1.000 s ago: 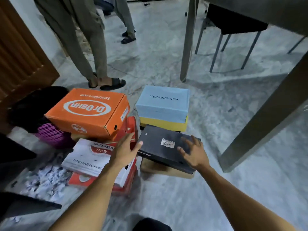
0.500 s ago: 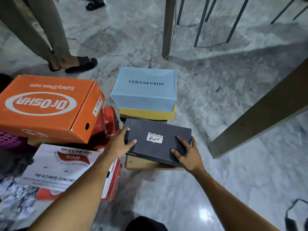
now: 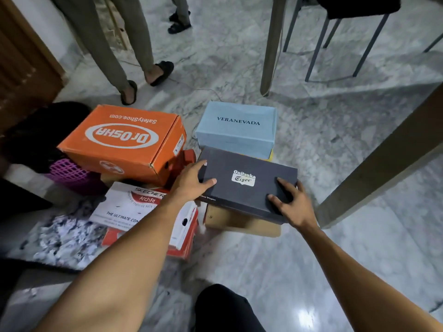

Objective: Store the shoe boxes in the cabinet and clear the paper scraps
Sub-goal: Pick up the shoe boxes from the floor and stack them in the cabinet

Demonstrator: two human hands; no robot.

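Note:
A black Onitsuka Tiger shoe box [image 3: 242, 168] lies on a plain brown box [image 3: 239, 224] on the floor. My left hand [image 3: 191, 183] grips its left end, thumb on the lid. My right hand [image 3: 291, 204] grips its near right corner, fingers on the lid. Behind it a light blue Veranevada box [image 3: 236, 130] sits on a yellow box [image 3: 271, 155]. To the left an orange Dr.Osha box [image 3: 119, 140] tops a pile, and a white Skechers box [image 3: 129, 207] rests on red boxes [image 3: 182, 250]. Shredded paper scraps [image 3: 64, 238] lie on the floor at the left.
A person's legs in sandals [image 3: 129, 92] stand behind the boxes, another person's feet [image 3: 178, 26] farther back. A purple mesh basket [image 3: 69, 171] sits by a dark bag. Table legs [image 3: 271, 56] and a slanted beam [image 3: 383, 164] stand to the right, with a chair [image 3: 347, 32] beyond. A wooden door [image 3: 21, 63] is at the left.
Both hands have closed on the black box's ends, from reaching toward it a second ago. The box looks slightly raised and turned. The camera view has pulled back.

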